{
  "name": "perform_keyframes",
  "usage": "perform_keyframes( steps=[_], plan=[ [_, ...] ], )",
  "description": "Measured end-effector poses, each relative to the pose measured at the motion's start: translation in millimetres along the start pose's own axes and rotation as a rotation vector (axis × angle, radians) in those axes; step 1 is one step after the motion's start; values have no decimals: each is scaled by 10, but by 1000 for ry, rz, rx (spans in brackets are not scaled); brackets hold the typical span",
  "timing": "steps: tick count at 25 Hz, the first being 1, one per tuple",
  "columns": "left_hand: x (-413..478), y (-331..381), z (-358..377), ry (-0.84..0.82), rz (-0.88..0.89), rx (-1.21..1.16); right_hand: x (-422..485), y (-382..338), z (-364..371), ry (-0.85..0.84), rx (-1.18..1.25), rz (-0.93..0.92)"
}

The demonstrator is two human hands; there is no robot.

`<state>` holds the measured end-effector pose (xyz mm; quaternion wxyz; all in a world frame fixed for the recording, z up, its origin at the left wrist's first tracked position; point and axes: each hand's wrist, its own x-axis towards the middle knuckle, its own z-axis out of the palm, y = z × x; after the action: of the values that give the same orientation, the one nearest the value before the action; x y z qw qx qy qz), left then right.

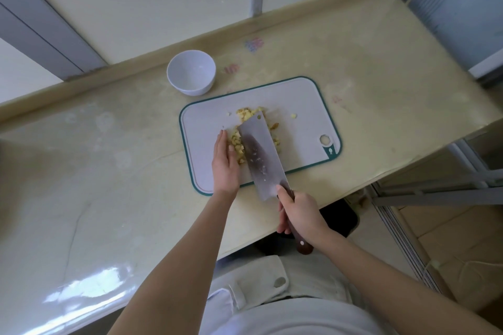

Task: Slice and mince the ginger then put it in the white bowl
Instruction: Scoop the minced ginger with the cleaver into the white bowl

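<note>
Ginger [236,144] lies mostly between our left hand [225,164], fingers [221,143] straight together, and the cleaver [258,155] our right hand [300,215] grips; white bowl [190,90] sits beyond, leftward.

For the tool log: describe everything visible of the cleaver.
The cleaver has a broad rectangular grey metal blade, darker along the middle, with a small hole at its far corner and pale bits stuck on it. Its dark brown, wood-like handle shows a pale rivet; the right hand grips it. The blade points away from the person over the minced ginger on the white cutting board, the left hand flat beside it.
</note>
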<state>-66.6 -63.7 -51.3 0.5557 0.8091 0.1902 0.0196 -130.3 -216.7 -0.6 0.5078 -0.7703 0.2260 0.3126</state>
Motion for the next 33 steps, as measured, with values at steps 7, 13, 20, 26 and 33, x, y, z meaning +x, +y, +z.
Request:
perform_keyframes(
  steps=[7, 13, 20, 26, 33],
  plan=[
    [47, 10, 98, 93, -28, -119, 111, -76, 42, -46, 107, 22],
    [80, -57, 11, 102, -26, -124, 148, -45, -167, 21, 1, -52],
    [104, -40, 57, 87, -14, -80, 141, -28, 17, -61, 82, 1],
    [139, -5, 107, 128, -66, -127, 160, -45, 86, -95, 146, 21],
    [163, -33, 26, 168, -91, -201, 191, 64, -184, -69, 34, -27]
  ],
)
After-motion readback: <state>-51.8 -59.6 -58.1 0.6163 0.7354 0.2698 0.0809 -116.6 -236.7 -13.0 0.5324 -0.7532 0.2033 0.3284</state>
